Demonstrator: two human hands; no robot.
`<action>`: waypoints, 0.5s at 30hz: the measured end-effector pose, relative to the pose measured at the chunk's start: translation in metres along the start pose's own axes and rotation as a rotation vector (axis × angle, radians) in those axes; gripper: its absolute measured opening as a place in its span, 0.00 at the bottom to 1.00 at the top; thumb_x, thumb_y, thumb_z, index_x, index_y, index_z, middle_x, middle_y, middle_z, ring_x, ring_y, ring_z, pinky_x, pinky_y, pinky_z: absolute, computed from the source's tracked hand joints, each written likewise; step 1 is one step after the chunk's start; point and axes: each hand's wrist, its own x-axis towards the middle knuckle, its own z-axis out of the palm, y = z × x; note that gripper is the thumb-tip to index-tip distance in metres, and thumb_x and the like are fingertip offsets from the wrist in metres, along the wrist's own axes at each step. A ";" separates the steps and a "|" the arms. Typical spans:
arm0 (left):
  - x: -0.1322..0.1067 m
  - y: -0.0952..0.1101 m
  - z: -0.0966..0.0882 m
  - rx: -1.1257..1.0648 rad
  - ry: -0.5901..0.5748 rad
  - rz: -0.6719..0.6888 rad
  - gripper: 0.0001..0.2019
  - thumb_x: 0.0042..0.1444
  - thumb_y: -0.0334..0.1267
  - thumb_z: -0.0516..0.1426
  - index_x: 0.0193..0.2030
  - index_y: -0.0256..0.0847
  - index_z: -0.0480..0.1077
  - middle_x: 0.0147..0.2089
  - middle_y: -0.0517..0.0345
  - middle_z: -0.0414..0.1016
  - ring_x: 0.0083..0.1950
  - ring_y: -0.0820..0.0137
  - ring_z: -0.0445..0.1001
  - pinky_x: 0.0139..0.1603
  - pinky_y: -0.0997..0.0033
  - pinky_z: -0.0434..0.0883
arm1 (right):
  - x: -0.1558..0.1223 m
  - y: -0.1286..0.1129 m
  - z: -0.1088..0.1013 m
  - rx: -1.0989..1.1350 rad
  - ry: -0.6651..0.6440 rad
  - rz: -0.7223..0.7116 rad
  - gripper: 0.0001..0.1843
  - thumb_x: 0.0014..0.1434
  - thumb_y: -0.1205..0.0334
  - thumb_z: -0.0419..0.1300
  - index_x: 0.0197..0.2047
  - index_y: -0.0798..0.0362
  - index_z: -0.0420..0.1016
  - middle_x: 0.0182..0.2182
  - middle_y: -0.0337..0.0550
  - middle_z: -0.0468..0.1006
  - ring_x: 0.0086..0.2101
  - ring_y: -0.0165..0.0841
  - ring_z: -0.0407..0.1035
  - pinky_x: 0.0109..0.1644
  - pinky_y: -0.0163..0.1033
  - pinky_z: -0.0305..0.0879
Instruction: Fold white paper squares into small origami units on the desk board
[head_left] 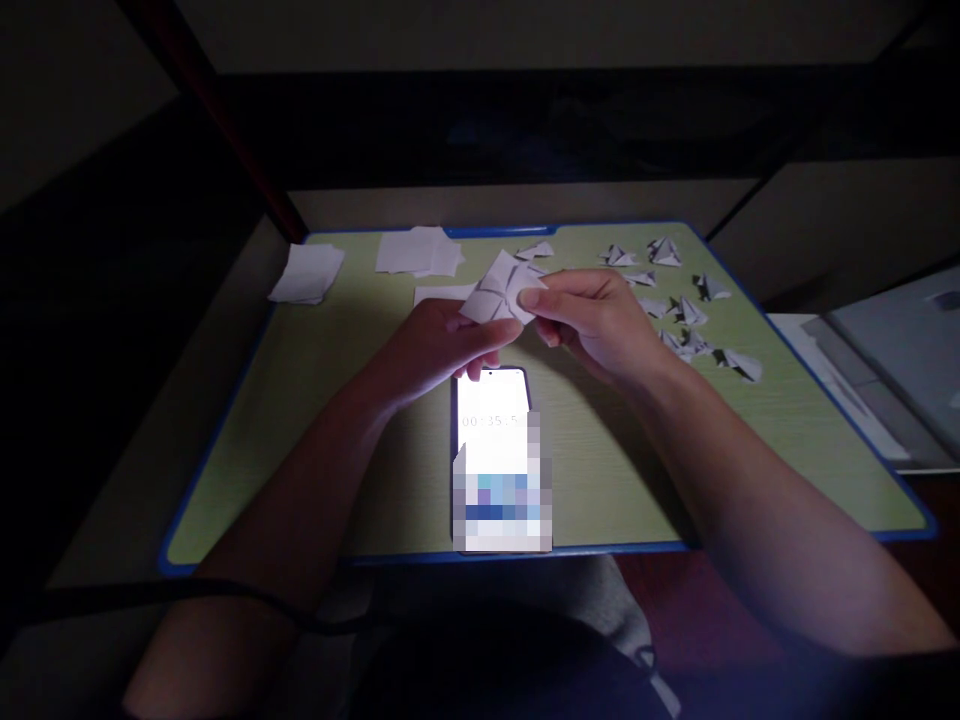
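Observation:
A small sheet of white paper (495,287) with crease lines is held up over the middle of the table, between both hands. My left hand (457,335) grips its lower left part, thumb on top and fingers beneath. My right hand (589,312) pinches the right side between thumb and fingers. Just below the hands, a phone (495,445) lies with its lit screen showing a running timer figure; part of the screen is blurred. Several folded paper pieces (688,312) lie to the right of my right hand.
The green table (360,450) has a blue rim. Two stacks of paper, one at the left edge (306,274) and another at the back (420,251), lie beyond my left hand. Another sheet (442,294) is partly hidden behind it. A grey-white object (892,350) stands right of the table.

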 end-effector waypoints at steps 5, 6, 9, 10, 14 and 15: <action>0.000 0.002 0.002 0.010 -0.050 0.045 0.17 0.59 0.49 0.60 0.27 0.38 0.70 0.23 0.60 0.73 0.24 0.76 0.72 0.26 0.76 0.69 | -0.001 -0.001 0.003 -0.001 0.008 -0.001 0.13 0.53 0.57 0.71 0.23 0.53 0.77 0.19 0.35 0.69 0.20 0.23 0.58 0.22 0.33 0.53; 0.000 0.002 0.002 0.009 -0.045 0.047 0.18 0.59 0.50 0.60 0.26 0.38 0.70 0.23 0.60 0.73 0.24 0.76 0.72 0.26 0.76 0.69 | -0.001 -0.001 0.003 -0.002 0.011 0.000 0.13 0.53 0.57 0.71 0.23 0.53 0.77 0.19 0.35 0.70 0.20 0.23 0.58 0.22 0.33 0.53; -0.001 0.004 0.003 0.014 -0.013 0.035 0.17 0.59 0.48 0.59 0.26 0.38 0.70 0.21 0.60 0.72 0.23 0.76 0.71 0.26 0.76 0.68 | -0.001 -0.001 0.004 0.001 0.003 0.007 0.12 0.54 0.56 0.70 0.24 0.53 0.78 0.20 0.36 0.72 0.20 0.23 0.59 0.22 0.34 0.53; -0.001 0.004 0.003 0.017 -0.004 0.028 0.17 0.60 0.48 0.59 0.26 0.38 0.70 0.21 0.60 0.71 0.23 0.76 0.70 0.25 0.77 0.67 | -0.001 -0.001 0.004 0.005 0.000 0.009 0.12 0.54 0.57 0.70 0.24 0.53 0.78 0.20 0.36 0.72 0.20 0.23 0.59 0.22 0.34 0.52; -0.001 0.003 0.002 0.019 0.006 0.008 0.15 0.60 0.46 0.57 0.28 0.38 0.72 0.19 0.61 0.70 0.23 0.76 0.70 0.23 0.78 0.64 | -0.002 -0.002 0.004 0.014 -0.017 0.024 0.12 0.54 0.55 0.71 0.25 0.52 0.78 0.21 0.36 0.73 0.21 0.23 0.59 0.22 0.34 0.52; -0.001 0.003 0.002 0.014 0.005 0.004 0.15 0.60 0.45 0.57 0.27 0.38 0.72 0.19 0.61 0.70 0.23 0.76 0.70 0.23 0.78 0.64 | -0.002 -0.002 0.004 0.014 -0.024 0.029 0.13 0.53 0.53 0.71 0.26 0.52 0.78 0.21 0.37 0.73 0.21 0.24 0.59 0.22 0.34 0.52</action>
